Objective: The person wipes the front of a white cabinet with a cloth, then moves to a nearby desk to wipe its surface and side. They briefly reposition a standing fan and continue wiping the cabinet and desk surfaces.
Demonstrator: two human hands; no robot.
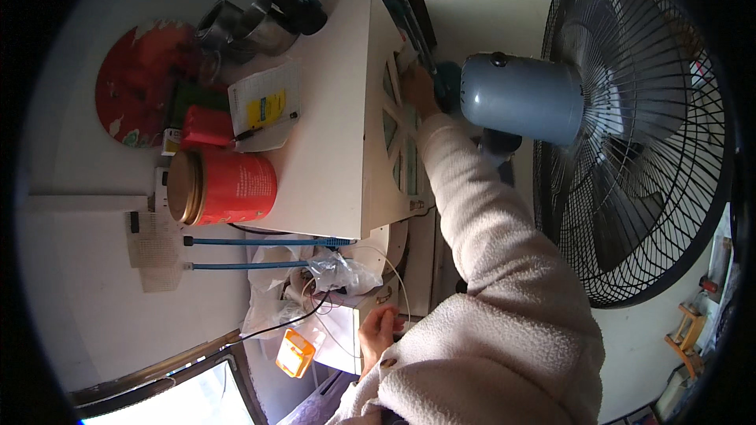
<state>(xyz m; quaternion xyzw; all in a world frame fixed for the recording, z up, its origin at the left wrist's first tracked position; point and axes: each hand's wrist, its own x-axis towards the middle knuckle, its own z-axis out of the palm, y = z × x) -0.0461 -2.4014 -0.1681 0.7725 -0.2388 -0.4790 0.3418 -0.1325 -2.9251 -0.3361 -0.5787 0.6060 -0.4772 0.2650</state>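
My right arm in a cream fleece sleeve stretches across the front of a white cabinet [336, 130]. My right hand [420, 91] is in shadow at the far part of the cabinet's latticed door [400, 130]. Its fingers are partly hidden, so any grip is unclear. Closer to my body, my left hand [378, 333] hangs beside a small white drawer unit [345, 330], fingers curled. Nothing clearly shows in it, though the sleeve and shadow hide part. The grey motor housing of a large fan [520, 97] stands close beside my right forearm.
On the cabinet stand a red canister [242, 186], a notepad [289, 79] with a yellow packet [266, 108], and metal cylinders [257, 29]. Two blue straps [254, 242] hang by a clear plastic bag [342, 268]. Loose cables and an orange-framed container [295, 353] are near a window [195, 395].
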